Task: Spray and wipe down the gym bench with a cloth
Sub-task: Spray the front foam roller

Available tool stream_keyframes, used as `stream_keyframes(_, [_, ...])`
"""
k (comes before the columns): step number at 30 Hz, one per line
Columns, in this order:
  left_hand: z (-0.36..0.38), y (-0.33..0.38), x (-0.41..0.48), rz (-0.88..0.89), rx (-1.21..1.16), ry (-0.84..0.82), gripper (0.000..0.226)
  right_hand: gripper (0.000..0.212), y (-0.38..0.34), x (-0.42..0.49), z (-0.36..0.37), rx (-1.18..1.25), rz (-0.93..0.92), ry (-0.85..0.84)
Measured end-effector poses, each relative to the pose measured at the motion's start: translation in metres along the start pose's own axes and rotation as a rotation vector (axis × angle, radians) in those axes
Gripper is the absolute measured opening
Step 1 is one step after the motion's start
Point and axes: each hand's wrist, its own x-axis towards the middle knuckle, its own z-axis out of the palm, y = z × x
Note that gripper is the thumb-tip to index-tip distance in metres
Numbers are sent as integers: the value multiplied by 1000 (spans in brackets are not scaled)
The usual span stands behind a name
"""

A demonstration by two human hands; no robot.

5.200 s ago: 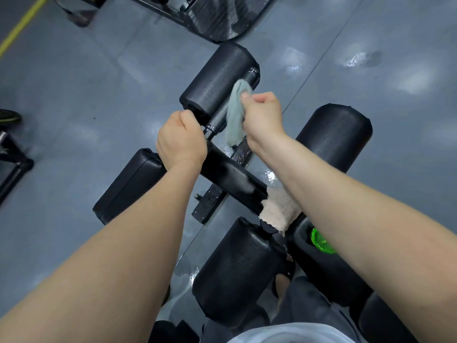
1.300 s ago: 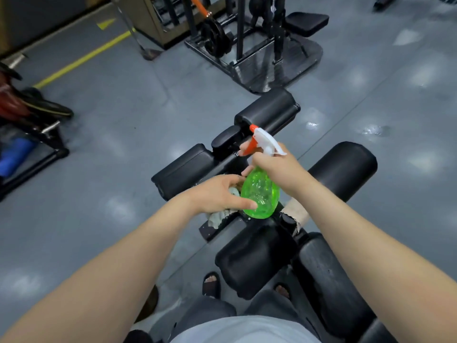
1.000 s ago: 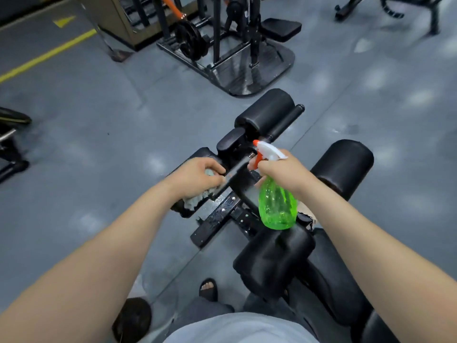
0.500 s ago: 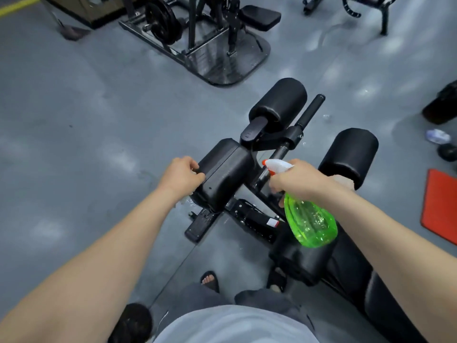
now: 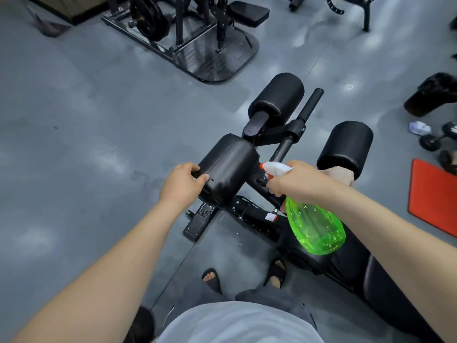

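The bench (image 5: 395,300) is black and padded, running from the lower right up toward the middle. At its far end sit a far roller pad (image 5: 278,100) and a right roller pad (image 5: 346,144), with a nearer pad (image 5: 230,167) in front (a few dark droplets on its side). The left hand (image 5: 183,184) grips that nearer pad's end. The spray bottle (image 5: 315,229), translucent green with a white head and orange tip, hangs tilted from the right hand (image 5: 296,181), which grips its neck; the nozzle points left at the nearer pad. A beige cloth (image 5: 342,173) shows just behind that hand, against the right roller pad.
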Motion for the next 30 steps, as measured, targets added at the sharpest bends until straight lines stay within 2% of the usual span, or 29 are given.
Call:
stream_keyframes(3, [-3, -7, 5, -40, -89, 15, 32, 22, -5, 0, 8, 17, -7, -19])
stream_keyframes(6, [-6, -13, 5, -75, -133, 26, 23, 16, -7, -1, 13, 49, 6, -38])
stream_keyframes(9, [-7, -11, 2, -72, -156, 41, 19, 16, -9, -2, 13, 28, 21, 17])
stream_keyframes(13, [0, -7, -6, 17, -146, 22, 46, 4, -5, -1, 6, 10, 11, 134])
stream_keyframes(15, [1, -8, -6, 34, -137, -8, 54, 8, -3, -2, 2, 5, 4, 127])
stream_keyframes(18, [-5, -14, 3, -29, -182, -19, 53, 16, 0, -4, -2, -15, -13, 88])
stream_keyframes(20, [-10, -17, 8, -64, -207, -12, 48, 7, 0, -5, -3, -10, -5, 82])
stream_keyframes(23, [-13, -13, 10, -55, -215, -9, 43, 19, -1, -4, 3, 33, -3, 22])
stream_keyframes(26, [-10, -5, 10, -29, -187, -45, 49, 32, -1, -3, 13, 28, -54, -77])
stream_keyframes(30, [-5, -4, 11, 12, -117, -86, 57, 17, 7, 6, 16, -38, -46, 67])
